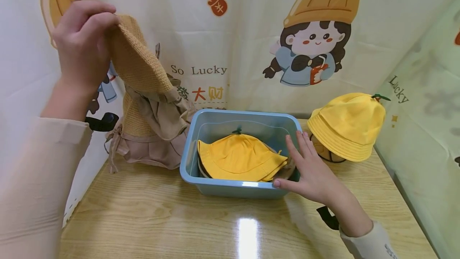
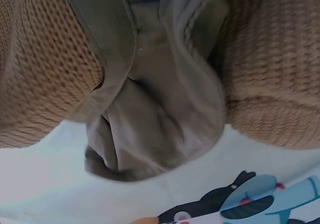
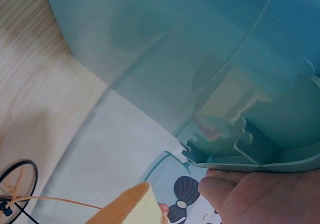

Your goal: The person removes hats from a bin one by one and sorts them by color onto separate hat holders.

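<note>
My left hand [image 1: 84,39] is raised at the upper left and pinches the edge of a tan woven sun hat [image 1: 141,63] with brown cloth hanging from it. Below hangs a second woven hat with a brown cloth brim [image 1: 158,151], partly covered by the first. In the left wrist view, brown cloth [image 2: 155,119] sags between two woven parts. My right hand [image 1: 312,171] spreads its fingers over the right end of a blue plastic bin [image 1: 230,183], thumb at the front rim. Inside the bin lies a yellow bucket hat [image 1: 240,157] with a green leaf on top, over other hats mostly hidden beneath.
Another yellow bucket hat [image 1: 348,127] sits on a low stand to the right of the bin. A wood-grain table [image 1: 172,219] carries everything. Behind it and at both sides hangs a white printed curtain [image 1: 251,51].
</note>
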Available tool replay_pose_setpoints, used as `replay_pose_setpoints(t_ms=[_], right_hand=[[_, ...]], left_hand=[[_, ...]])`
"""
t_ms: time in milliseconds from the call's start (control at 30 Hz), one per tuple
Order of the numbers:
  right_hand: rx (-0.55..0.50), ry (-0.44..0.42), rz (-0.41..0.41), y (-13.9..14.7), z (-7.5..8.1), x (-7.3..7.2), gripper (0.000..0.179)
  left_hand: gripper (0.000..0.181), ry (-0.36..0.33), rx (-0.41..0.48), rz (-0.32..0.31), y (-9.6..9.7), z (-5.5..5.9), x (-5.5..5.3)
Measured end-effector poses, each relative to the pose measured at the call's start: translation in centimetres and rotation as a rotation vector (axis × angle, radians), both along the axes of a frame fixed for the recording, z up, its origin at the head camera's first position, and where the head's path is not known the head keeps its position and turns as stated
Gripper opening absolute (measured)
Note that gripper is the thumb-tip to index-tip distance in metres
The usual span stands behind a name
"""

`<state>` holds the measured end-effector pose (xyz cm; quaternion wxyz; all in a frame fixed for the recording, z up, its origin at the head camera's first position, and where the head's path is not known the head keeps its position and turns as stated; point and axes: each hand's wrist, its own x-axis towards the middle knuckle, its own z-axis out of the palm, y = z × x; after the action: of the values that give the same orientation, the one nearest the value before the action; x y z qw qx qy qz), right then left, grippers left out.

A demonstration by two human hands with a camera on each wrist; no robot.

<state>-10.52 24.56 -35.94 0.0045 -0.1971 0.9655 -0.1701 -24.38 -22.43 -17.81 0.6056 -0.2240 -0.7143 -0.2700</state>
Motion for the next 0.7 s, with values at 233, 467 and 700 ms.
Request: replay_pose_setpoints(t_ms=[233, 467, 700], right_hand=[[0.029, -0.023, 0.013, 0.1, 0.3, -0.1, 0.113], [0.132, -0.080, 0.155, -0.8, 4.6, -1.4, 0.094], [0.028, 0.002, 0.407, -6.6, 10.7, -5.2, 0.061]], left_hand=[[0.010, -0.167, -0.211, -0.032, -1.8, -1.1, 0.1], [0.015, -0.247, -0.233, -0.139, -2.5, -2.0, -0.1], [0.020, -0.253, -0.282, -0.163, -2.5, -2.1, 0.2]])
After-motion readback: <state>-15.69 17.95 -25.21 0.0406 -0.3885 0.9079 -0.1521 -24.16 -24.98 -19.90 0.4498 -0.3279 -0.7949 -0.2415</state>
